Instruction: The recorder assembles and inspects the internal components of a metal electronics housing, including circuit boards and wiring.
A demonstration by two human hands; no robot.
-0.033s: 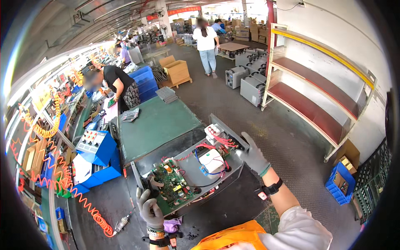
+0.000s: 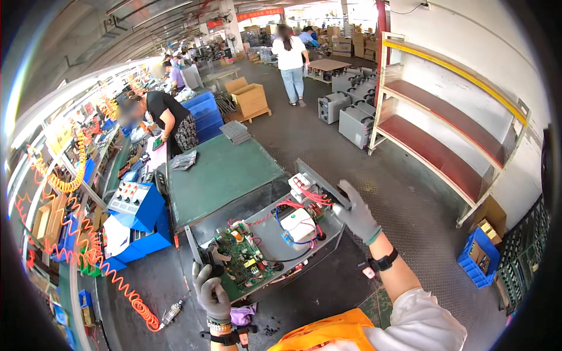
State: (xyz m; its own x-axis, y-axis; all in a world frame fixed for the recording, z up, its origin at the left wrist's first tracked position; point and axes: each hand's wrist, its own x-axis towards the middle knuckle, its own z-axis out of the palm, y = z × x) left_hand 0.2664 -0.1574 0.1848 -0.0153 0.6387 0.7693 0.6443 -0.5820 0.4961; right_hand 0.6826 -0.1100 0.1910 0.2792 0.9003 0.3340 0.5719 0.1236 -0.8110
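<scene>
A grey open metal chassis [image 2: 270,233] sits tilted on the dark bench. On its left lies a green circuit board [image 2: 241,257]; on its right stand a white block-shaped part [image 2: 297,227] and a white component with red wires [image 2: 301,186]. My left hand [image 2: 212,297], in a grey glove, curls its fingers around the chassis's left end panel, beside a black part. My right hand [image 2: 358,217], also gloved, is at the right end panel, fingers stretched and apart, thumb side against the panel edge. A purple cloth [image 2: 242,315] lies near my left wrist.
A green mat [image 2: 225,175] covers the bench beyond the chassis. At left are a blue control box [image 2: 136,207] and an orange coiled air hose [image 2: 137,307] with a tool. A co-worker [image 2: 167,117] bends over the line; another person [image 2: 290,61] stands far off. A shelf rack [image 2: 445,102] stands right.
My right hand's fingers have shifted slightly up along the right end panel. The chassis and my left hand look almost unmoved.
</scene>
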